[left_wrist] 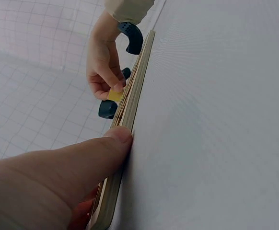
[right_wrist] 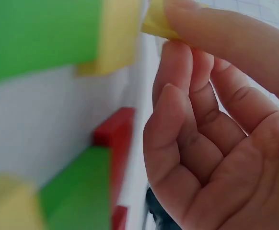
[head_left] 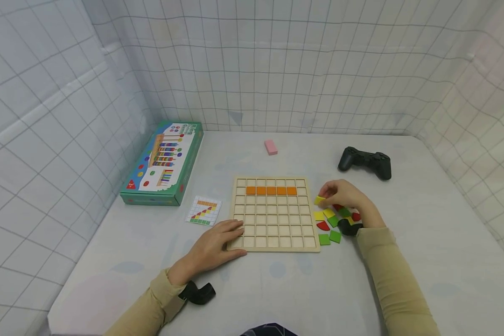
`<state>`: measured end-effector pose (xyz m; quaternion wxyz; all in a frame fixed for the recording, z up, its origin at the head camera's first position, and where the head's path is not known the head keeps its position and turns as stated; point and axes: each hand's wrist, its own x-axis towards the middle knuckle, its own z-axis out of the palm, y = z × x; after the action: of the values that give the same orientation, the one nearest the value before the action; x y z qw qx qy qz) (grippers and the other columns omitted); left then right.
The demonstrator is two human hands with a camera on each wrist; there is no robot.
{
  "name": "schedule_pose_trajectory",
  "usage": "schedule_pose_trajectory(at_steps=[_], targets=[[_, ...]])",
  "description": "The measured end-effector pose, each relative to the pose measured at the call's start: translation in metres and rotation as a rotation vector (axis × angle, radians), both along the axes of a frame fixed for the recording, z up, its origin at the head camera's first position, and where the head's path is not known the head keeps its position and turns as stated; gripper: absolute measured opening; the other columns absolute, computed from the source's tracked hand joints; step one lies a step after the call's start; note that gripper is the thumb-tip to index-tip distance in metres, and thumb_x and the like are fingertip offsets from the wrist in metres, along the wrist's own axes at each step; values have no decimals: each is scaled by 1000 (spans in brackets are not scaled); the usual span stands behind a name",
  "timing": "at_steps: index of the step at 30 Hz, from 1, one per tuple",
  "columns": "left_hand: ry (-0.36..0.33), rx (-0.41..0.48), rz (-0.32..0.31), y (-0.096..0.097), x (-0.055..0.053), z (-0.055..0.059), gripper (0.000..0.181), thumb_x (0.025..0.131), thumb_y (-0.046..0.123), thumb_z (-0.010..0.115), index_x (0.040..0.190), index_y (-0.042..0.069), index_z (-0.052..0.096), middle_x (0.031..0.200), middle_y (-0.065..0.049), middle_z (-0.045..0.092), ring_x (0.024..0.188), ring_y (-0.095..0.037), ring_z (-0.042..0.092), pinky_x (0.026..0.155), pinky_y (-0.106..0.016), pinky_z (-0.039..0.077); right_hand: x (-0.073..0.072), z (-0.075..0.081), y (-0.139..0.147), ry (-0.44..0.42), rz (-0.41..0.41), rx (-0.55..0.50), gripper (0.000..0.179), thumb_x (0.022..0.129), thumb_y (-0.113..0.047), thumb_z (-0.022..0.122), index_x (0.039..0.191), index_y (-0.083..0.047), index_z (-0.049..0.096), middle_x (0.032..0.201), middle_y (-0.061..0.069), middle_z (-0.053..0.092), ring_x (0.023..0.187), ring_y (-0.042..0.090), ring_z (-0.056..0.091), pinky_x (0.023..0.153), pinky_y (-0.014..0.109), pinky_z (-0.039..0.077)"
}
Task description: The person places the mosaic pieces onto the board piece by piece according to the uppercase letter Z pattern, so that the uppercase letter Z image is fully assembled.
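A wooden grid board (head_left: 273, 249) lies flat, with a row of orange square tiles (head_left: 271, 191) near its far edge. My left hand (head_left: 212, 245) holds its near left corner, the thumb along the front edge and the fingers over the left side. In the left wrist view the thumb (left_wrist: 98, 151) presses against that edge. Just right of the board, my right hand (head_left: 342, 193) pinches a yellow tile (head_left: 319, 200) between thumb and fingertips. Below that hand are loose tiles: green squares (head_left: 335, 236), yellow ones (head_left: 319, 216) and red quarter-circle pieces (head_left: 323, 226).
Left of the board lies a pattern card (head_left: 204, 210), with a green-edged toy box (head_left: 164, 163) behind it. A pink block (head_left: 270, 147) sits beyond the board, and a black game controller (head_left: 365, 162) rests at the back right. Grid-patterned curtains (head_left: 277, 70) surround the table.
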<state>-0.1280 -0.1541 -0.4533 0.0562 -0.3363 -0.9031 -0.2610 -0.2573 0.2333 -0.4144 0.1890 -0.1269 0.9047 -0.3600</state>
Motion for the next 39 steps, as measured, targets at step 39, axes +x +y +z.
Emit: schedule_pose_trajectory(at_steps=[39], targets=[[-6,-10,-5,2,-1,1,59,82,40,71,125,1,60,135,-12,51,127,-26,44,105,-39,36,-16,11,-68,4,186,28,14,84,-10,70,97,-4,70,89,4,65,81,18,54,79,34,45]])
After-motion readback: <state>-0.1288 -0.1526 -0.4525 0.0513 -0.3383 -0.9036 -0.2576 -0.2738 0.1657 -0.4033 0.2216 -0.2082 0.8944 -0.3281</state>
